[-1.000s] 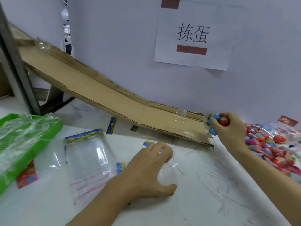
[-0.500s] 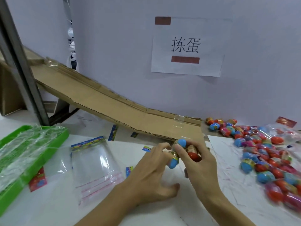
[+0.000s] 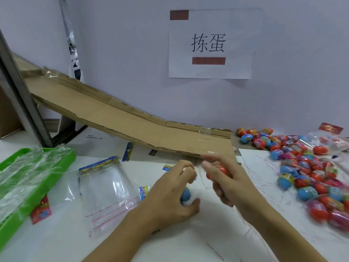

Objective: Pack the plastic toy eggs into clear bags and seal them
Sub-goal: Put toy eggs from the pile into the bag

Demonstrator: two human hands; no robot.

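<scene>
Gripping red egg [image 3: 220, 170] inside right-hand fingers [image 3: 208, 168].

Free room: bare table [image 3: 188, 241] at 6 o'clock, between and below both hands.
Obstacles: cardboard ramp [image 3: 132, 127], 10 to 12 o'clock, its low end just beyond the fingertips; wall [image 3: 283, 91] close behind it.
Heap of toy eggs [image 3: 309, 178], 2 to 4 o'clock, beside the right hand [image 3: 229, 182].
Flat clear bag [image 3: 107, 188], 9 o'clock, just beside the left hand [image 3: 170, 195].
Green tray [image 3: 47, 178] of bags, far 9 o'clock, at the table edge.
</scene>
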